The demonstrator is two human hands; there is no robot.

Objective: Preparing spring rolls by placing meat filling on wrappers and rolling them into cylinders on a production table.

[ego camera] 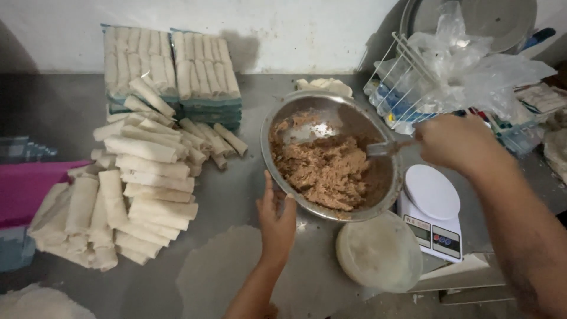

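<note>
A steel bowl [354,121] holding brown minced filling [325,171] stands tilted on the grey counter. My left hand [276,218] rests against the bowl's near rim, fingers up along its edge. My right hand [458,142] grips a metal fork [384,149] whose tines dig into the filling at the bowl's right side. A thin round wrapper [218,272] lies flat on the counter just in front of my left hand.
Piles of rolled white spring rolls [136,189] cover the left counter, with stacked trays of them [171,68] at the back. A white kitchen scale [434,210] and a round stack of wrappers [378,251] sit right of the bowl. A wire rack with plastic bags [449,71] stands at the back right.
</note>
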